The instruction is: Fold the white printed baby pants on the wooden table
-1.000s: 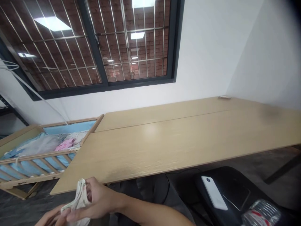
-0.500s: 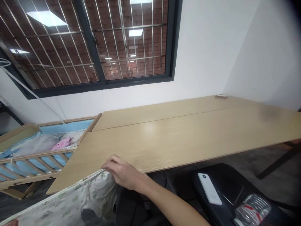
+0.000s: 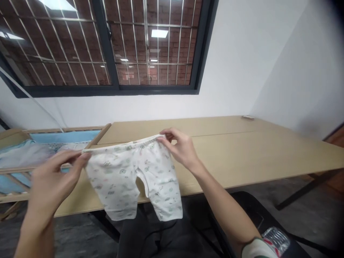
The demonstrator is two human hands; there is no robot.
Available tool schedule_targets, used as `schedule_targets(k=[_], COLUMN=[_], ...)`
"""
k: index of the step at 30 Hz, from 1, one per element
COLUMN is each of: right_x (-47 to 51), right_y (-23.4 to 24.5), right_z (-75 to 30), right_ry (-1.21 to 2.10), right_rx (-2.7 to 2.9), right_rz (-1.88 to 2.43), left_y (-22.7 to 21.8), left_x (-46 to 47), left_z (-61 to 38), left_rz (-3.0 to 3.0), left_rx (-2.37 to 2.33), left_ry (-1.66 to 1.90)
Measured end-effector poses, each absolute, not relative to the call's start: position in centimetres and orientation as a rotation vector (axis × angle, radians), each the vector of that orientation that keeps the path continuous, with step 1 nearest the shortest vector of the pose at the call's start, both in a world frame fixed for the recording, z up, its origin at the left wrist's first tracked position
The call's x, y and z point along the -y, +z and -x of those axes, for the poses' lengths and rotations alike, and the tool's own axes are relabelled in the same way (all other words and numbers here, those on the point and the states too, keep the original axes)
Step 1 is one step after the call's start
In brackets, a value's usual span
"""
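Note:
A small pair of white baby pants (image 3: 115,179) with a light printed pattern hangs stretched between my hands, waistband up and both legs dangling. My left hand (image 3: 55,179) pinches one end of the waistband between thumb and fingers. At the other end, the thumb and fingers of my right hand (image 3: 178,147) grip the waistband's corner. The pants hang in front of the near edge of the wooden table (image 3: 228,154), and the leg ends drop below that edge.
A wooden crib (image 3: 100,134) with blue lining and bedding stands at the left. On a black chair (image 3: 247,204) at lower right lies a plastic bottle (image 3: 278,239), partly behind my arm. A barred window (image 3: 115,89) is in the wall behind. A small white item (image 3: 247,117) lies at the table's far corner.
Both hands have risen with the pants, from low at the left to above the table's edge. The pants now hang spread out in full view, and my left hand has come into view.

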State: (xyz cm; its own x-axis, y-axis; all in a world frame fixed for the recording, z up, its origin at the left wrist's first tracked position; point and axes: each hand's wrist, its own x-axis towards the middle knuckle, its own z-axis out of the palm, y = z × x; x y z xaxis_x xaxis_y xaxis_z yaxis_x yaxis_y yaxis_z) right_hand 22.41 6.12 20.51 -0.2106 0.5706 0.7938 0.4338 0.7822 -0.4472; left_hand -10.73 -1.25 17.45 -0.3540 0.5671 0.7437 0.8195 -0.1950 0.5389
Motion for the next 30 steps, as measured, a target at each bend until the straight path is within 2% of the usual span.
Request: schedule_targets(k=[6, 10, 15, 22, 30], right_x=[-12.5, -17.2, -22.5, -26.4, -29.4], right_y=[19.0, 14.8, 8.0, 1.8, 0.2], right_z=[-25.0, -25.9, -25.6, -24.4, -24.0], right_ry=[0.362, 0.443, 0.577, 0.303, 0.129], right_rx=[1.952, 1.977, 1.971, 2.081, 2.181], right_rz=[1.005, 1.17, 1.319, 1.482, 1.573], left_y=[15.7, 12.3, 7.4, 2.0, 0.4], left_x=[-7.2, -12.1, -17.0, -21.1, -25.5], left_z=[9.3, 8.9, 8.4, 6.8, 5.5], left_rz=[1.898, 2.075, 2.174, 2.148, 2.065], left_rx=[1.938, 2.023, 2.273, 2.374, 2.381], left_ry=[-1.483, -1.352, -1.013, -0.668, -0.463])
